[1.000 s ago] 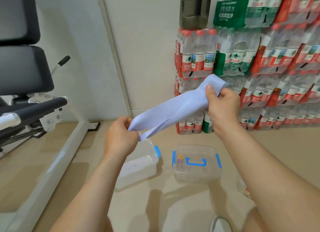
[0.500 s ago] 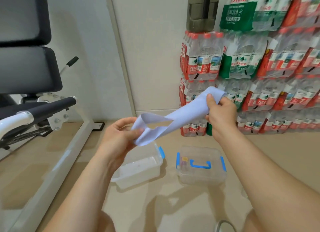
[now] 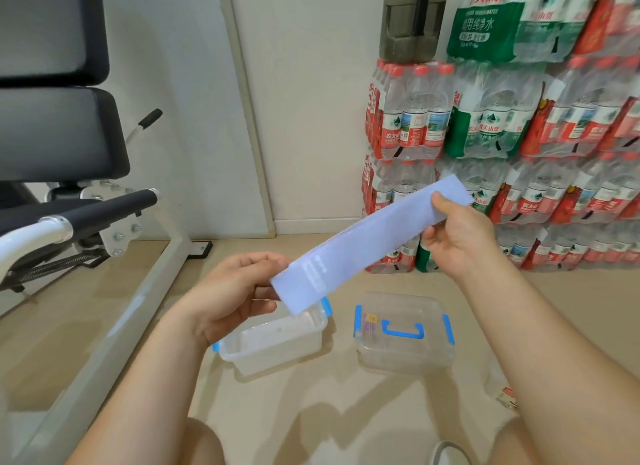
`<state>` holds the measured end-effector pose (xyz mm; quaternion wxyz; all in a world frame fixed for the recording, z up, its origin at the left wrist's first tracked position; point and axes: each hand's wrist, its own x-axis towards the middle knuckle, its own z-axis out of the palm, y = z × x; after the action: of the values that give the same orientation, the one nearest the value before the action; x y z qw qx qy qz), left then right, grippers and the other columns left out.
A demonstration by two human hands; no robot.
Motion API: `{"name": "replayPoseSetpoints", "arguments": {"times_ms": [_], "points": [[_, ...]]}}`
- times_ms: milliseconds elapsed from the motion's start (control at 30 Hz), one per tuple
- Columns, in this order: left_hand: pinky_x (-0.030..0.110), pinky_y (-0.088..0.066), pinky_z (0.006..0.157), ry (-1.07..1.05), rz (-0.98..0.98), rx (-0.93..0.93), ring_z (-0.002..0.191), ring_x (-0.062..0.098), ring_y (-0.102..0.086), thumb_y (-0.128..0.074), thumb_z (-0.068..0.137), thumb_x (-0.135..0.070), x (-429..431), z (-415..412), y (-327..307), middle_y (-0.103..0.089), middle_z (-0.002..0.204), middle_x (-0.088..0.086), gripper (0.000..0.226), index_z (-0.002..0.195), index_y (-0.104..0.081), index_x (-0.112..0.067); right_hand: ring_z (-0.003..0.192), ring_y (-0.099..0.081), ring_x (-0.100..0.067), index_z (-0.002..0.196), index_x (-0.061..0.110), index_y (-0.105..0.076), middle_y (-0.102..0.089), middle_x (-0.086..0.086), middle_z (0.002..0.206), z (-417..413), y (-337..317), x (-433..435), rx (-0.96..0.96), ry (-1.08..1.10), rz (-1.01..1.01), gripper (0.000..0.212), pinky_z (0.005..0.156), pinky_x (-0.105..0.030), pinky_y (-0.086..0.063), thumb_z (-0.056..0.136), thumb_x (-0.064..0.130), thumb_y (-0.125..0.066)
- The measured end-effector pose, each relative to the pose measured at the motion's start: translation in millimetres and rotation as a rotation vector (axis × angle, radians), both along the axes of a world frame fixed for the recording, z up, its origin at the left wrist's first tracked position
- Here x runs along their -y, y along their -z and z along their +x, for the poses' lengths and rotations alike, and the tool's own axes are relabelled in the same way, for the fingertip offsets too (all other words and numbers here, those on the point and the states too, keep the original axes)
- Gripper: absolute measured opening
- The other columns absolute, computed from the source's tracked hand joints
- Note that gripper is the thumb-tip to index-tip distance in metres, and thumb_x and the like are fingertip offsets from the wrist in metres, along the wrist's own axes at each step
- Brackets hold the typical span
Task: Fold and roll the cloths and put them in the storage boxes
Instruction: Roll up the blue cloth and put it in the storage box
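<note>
A smooth, pale-blue cloth (image 3: 372, 242), folded into a long flat strip, is stretched taut in mid-air, the left hand (image 3: 235, 294) pinching its lower end and the right hand (image 3: 457, 236) its upper. Below, on the beige floor (image 3: 104, 312), sit an open clear-plastic storage box (image 3: 273, 343) and a lidded box (image 3: 403, 333) with blue clasps. Shrink-wrapped water bottles (image 3: 502, 135) line the wall, partly cut off.

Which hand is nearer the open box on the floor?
Left. The left hand holds the cloth's lower end just above the open box; the right hand holds the upper end, higher and off to the right, closer to the lidded box.
</note>
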<state>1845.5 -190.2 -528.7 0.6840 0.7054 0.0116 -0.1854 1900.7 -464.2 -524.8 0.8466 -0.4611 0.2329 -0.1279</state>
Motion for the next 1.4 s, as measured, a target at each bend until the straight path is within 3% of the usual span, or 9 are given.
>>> {"name": "replayPoseSetpoints", "arguments": {"times_ms": [133,300,433,567,700,833,967,1233,1400], "points": [[0.018,-0.049,0.054,0.011,-0.065,0.003,0.054,0.012,-0.057,-0.058,0.090,-0.015,3,2,3,-0.062,0.065,0.003,0.008,0.087,-0.064,-0.010,0.087,-0.066,-0.019,0.102,0.016,-0.063,-0.068,0.002,0.094,2,1,-3,0.063,0.090,-0.183,0.013,0.067,-0.031,-0.052,0.091,0.012,-0.061],[0.027,-0.052,0.069,-0.070,0.409,0.238,0.074,0.013,-0.060,-0.063,0.089,-0.021,21,4,13,-0.067,0.080,-0.002,0.006,0.094,-0.067,-0.020,0.087,-0.067,-0.024,0.090,0.021,-0.066,-0.072,-0.005,0.095,-13,-14,-27,0.118,-0.199,-0.713,0.005,0.076,-0.039,-0.054,0.086,0.017,-0.066],[0.023,-0.055,0.077,-0.208,0.155,0.423,0.096,0.008,-0.065,-0.060,0.088,-0.033,45,0,1,-0.068,0.105,-0.006,0.030,0.117,-0.062,-0.023,0.069,-0.064,-0.010,0.100,0.014,-0.069,-0.072,-0.001,0.088,-31,-20,-51,0.244,-0.576,-0.872,0.015,0.054,-0.017,-0.048,0.086,0.015,-0.068],[0.016,-0.051,0.060,-0.274,0.041,0.481,0.075,0.005,-0.064,-0.057,0.089,-0.035,53,-2,-7,-0.071,0.091,-0.002,0.031,0.113,-0.064,-0.018,0.091,-0.071,-0.018,0.101,0.016,-0.070,-0.075,0.000,0.095,-36,-12,-63,0.258,-0.797,-1.011,0.017,0.086,-0.038,-0.056,0.084,0.020,-0.069],[0.011,-0.040,0.047,-0.411,0.039,0.510,0.047,-0.002,-0.051,-0.064,0.088,-0.016,48,0,-7,-0.062,0.054,-0.012,0.012,0.083,-0.070,-0.007,0.104,-0.068,-0.020,0.110,0.016,-0.068,-0.074,-0.004,0.105,-38,2,-75,0.231,-1.043,-0.785,0.025,0.100,-0.044,-0.048,0.085,0.018,-0.069],[0.023,-0.045,0.053,-0.600,-0.090,0.507,0.057,0.011,-0.052,-0.061,0.091,-0.020,29,4,-11,-0.061,0.063,-0.003,0.016,0.080,-0.068,-0.012,0.094,-0.068,-0.020,0.109,0.012,-0.069,-0.073,-0.005,0.103,-41,23,-80,0.141,-1.334,-0.492,0.031,0.091,-0.032,-0.051,0.078,0.015,-0.070],[0.032,-0.046,0.063,-0.828,-0.215,0.468,0.070,0.020,-0.052,-0.055,0.095,-0.024,-11,11,-9,-0.059,0.076,0.007,0.024,0.077,-0.066,-0.011,0.077,-0.067,-0.020,0.087,0.011,-0.068,-0.071,-0.009,0.082,-44,28,-73,0.081,-1.511,-0.614,0.011,0.071,-0.029,-0.052,0.076,0.013,-0.070],[0.017,-0.040,0.048,-0.980,0.047,0.332,0.056,0.012,-0.047,-0.057,0.092,-0.019,-57,20,12,-0.055,0.067,0.000,0.019,0.075,-0.065,-0.013,0.065,-0.069,-0.017,0.094,0.002,-0.066,-0.068,-0.015,0.088,-24,8,-23,-0.074,-0.923,-0.662,0.011,0.066,-0.027,-0.059,0.086,-0.003,-0.060],[0.018,-0.042,0.051,-0.167,0.729,-0.008,0.050,0.010,-0.064,-0.058,0.083,-0.005,-58,12,23,-0.069,0.064,0.005,0.013,0.091,-0.067,-0.009,0.062,-0.059,-0.024,0.101,0.004,-0.064,-0.070,-0.014,0.090,-20,-1,-25,0.025,-0.500,-0.679,0.023,0.053,-0.030,-0.055,0.081,-0.007,-0.066]]}}
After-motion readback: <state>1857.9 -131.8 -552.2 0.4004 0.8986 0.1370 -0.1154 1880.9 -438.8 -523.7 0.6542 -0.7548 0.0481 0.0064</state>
